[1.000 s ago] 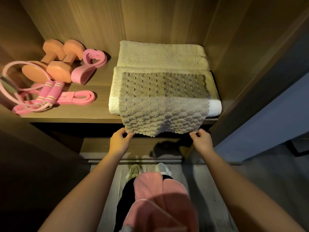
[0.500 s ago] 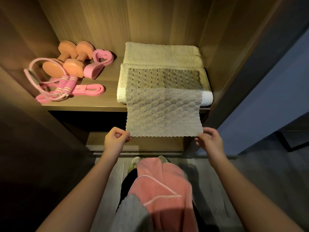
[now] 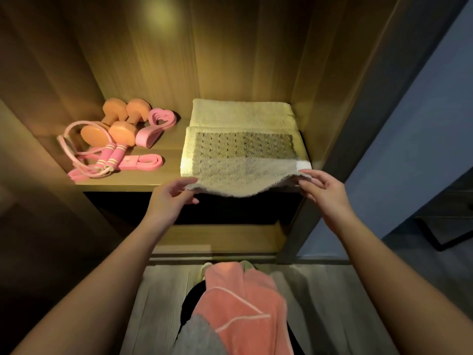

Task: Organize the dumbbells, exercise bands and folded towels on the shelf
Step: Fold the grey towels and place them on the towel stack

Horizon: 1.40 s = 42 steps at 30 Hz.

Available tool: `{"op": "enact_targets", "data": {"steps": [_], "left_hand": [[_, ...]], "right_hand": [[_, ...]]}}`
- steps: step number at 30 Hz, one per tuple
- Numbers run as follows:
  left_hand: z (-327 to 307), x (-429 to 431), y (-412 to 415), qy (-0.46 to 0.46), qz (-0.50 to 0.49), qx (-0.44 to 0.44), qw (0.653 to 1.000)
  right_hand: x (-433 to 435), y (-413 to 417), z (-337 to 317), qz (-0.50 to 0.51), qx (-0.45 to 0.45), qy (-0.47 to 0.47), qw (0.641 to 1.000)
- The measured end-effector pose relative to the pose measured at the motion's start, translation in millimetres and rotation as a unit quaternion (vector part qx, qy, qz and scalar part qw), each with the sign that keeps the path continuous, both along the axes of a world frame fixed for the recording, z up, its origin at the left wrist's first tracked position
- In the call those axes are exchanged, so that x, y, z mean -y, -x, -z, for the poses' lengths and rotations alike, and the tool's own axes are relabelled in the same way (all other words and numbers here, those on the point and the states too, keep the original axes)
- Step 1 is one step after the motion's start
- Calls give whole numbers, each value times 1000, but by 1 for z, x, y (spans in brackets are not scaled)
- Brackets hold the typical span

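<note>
Left hand [image 3: 174,198] pinched the grey textured towel [image 3: 243,160] at its front-left corner. Right hand [image 3: 325,190] pinched the front-right corner, fingers loosely bent. The towel's front edge hung past the shelf [image 3: 133,181] lip, the rest lying on folded cream towels [image 3: 243,115] at the right. Orange dumbbells [image 3: 115,124], pink bands [image 3: 144,162] and a jump rope [image 3: 110,158] lay at the left.

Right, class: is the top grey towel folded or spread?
Spread: grey towel lies flat over cream towels; left hand and right hand hold its front corners.
</note>
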<state>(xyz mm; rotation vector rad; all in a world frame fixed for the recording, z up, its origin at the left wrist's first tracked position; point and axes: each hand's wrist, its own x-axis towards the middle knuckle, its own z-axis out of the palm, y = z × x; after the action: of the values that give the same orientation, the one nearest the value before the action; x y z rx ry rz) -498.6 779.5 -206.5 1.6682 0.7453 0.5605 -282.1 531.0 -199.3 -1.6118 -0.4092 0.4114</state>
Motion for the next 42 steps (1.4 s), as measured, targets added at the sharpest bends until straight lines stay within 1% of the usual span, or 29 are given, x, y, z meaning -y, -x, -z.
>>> {"op": "enact_targets", "data": {"steps": [2, 6, 8, 11, 15, 17, 19, 21, 23, 26, 30, 34, 37, 41, 42], "left_hand": [[-8, -9, -13, -24, -16, -15, 999], [-20, -34, -49, -131, -72, -45, 988], [-21, -50, -68, -141, -94, -55, 984], [-20, -74, -96, -127, -88, -76, 985], [-17, -98, -131, -170, -90, -120, 974], [-14, -107, -145, -182, -87, -144, 969], [-11, -117, -156, -163, -79, -191, 965], [-8, -127, -164, -140, -72, -223, 962], [-9, -133, -169, -142, -65, -230, 961], [-8, -135, -172, -160, -49, -232, 958], [-5, -138, -172, -134, -49, -193, 971], [-11, -130, -169, -139, -39, -191, 971], [-21, -123, -165, -121, -51, -184, 974], [-36, -112, -147, -99, -80, -87, 988], [-39, -107, -139, -100, -95, -68, 988]], "right_hand": [[-14, -13, -7, 30, 38, 17, 999], [-49, -41, -14, 99, 144, 91, 980], [-66, -55, -16, 114, 164, 119, 972], [-89, -79, -12, 121, 148, 175, 966], [-110, -106, 0, 134, 85, 196, 968], [-118, -118, 5, 121, 108, 245, 956], [-127, -126, 8, 103, 118, 290, 944], [-136, -131, 9, 92, 108, 308, 941], [-144, -133, 9, 79, 111, 320, 938], [-149, -135, 8, 65, 119, 311, 941], [-147, -136, 7, 56, 114, 282, 951], [-143, -131, -1, 44, 94, 279, 955], [-141, -129, -8, 64, 80, 264, 959], [-128, -119, -15, 114, 75, 213, 968], [-123, -114, -17, 131, 75, 185, 971]]}}
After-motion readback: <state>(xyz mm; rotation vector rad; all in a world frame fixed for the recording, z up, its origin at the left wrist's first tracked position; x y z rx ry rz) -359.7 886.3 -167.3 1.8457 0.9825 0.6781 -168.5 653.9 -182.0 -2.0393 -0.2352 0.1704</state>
